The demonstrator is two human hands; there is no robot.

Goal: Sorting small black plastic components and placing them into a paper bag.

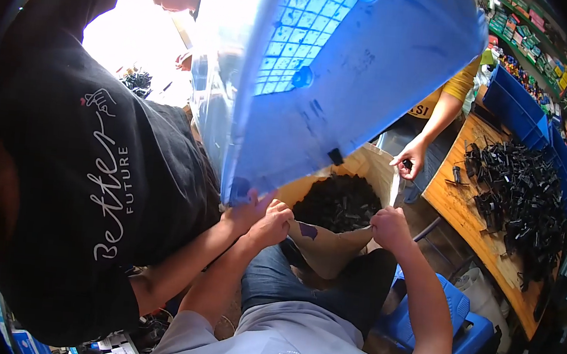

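My left hand [272, 225] is closed on the near rim of a tan sack [330, 255]. My right hand [391, 228] pinches the same rim further right, so the mouth stays spread between them. Inside lies a heap of small black parts [339, 199], too small to name. Over the opening a big blue plastic crate [345, 108] is tilted, its lower corner near my left hand. A co-worker's hand [244, 213] is at that corner, right beside mine. Across from me another person's hand [411, 158] holds the sack's far right edge.
A wooden table [466, 154] at right bears a pile of black plastic parts [521, 193], with blue bins [519, 107] behind. A blue plastic case [444, 315] stands below it. A co-worker in a black shirt [80, 157] stands close at left. Stocked shelves [535, 44] are at the upper right.
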